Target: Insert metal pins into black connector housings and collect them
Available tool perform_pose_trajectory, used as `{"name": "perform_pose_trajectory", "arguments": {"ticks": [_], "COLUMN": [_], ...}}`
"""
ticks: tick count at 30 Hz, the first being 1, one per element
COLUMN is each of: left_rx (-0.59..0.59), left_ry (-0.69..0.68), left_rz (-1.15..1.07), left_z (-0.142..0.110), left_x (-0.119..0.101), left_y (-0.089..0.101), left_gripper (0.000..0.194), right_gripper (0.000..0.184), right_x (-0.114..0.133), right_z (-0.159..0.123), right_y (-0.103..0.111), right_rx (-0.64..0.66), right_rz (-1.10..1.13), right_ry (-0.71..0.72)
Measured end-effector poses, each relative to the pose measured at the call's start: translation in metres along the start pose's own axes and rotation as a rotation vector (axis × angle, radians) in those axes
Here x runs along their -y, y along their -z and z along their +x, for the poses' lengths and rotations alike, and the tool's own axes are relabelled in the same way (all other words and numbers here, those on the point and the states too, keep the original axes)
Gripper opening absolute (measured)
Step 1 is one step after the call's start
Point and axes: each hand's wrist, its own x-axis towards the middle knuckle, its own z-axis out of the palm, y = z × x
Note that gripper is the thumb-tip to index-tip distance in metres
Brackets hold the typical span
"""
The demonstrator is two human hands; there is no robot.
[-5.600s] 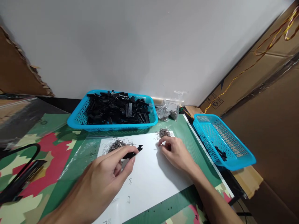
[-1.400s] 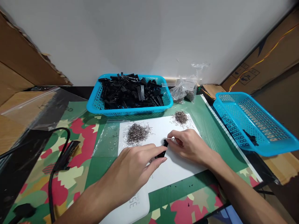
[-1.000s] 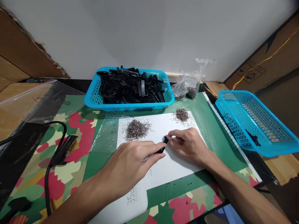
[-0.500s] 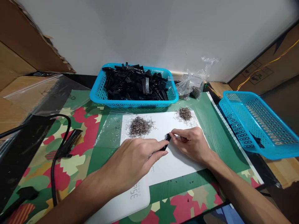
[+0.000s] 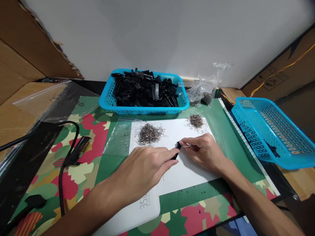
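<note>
Between the thumb and fingers of my left hand (image 5: 150, 164) is a small black plastic part (image 5: 176, 153), tilted over a white sheet of paper (image 5: 187, 173). My right hand (image 5: 205, 152) is closed, its fingertips at the upper end of that part. A thin metal tool (image 5: 188, 145) shows in my right fingers; its exact kind cannot be made out. Beyond my left hand lies a large pile of small bent metal wire pieces (image 5: 150, 133). A smaller pile of similar pieces (image 5: 196, 121) lies beyond my right hand.
A blue basket (image 5: 147, 110) full of black plastic parts stands at the back. Clear bags (image 5: 206, 90) of metal pieces sit beside it. Another blue basket (image 5: 273, 160) is at right. A white power bank (image 5: 145, 213) lies under my left forearm; a black cable (image 5: 61, 177) runs at left.
The whole view has shifted slightly, so things sit a little farther right. Both hands keep nearly the same pose, with the black part still in my left fingers.
</note>
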Motion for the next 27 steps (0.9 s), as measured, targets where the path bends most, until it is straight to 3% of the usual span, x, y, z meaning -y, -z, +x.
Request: {"name": "perform_pose_trajectory", "arguments": {"ticks": [9, 13, 16, 23, 27], "left_rx": [0.052, 0.07, 0.068, 0.055, 0.05], "left_ry": [0.01, 0.016, 0.005, 0.011, 0.014], "left_rz": [0.019, 0.018, 0.018, 0.023, 0.024], "left_z": [0.001, 0.001, 0.0, -0.001, 0.0], "left_x": [-0.001, 0.0, 0.001, 0.001, 0.002], "left_y": [0.002, 0.002, 0.002, 0.0, -0.001], "left_gripper": [0.026, 0.025, 0.025, 0.025, 0.024], "right_gripper": [0.028, 0.022, 0.024, 0.031, 0.02], "right_x": [0.002, 0.004, 0.004, -0.003, -0.002], "right_z": [0.005, 0.007, 0.007, 0.008, 0.007], "right_y": [0.019, 0.027, 0.029, 0.022, 0.018], "right_rx": [0.177, 0.193, 0.115, -0.13, -0.322], "right_rz": [0.042, 0.064, 0.065, -0.078, 0.056], "right_ry": [-0.077, -0.126, -0.119, 0.171, 0.094]}}
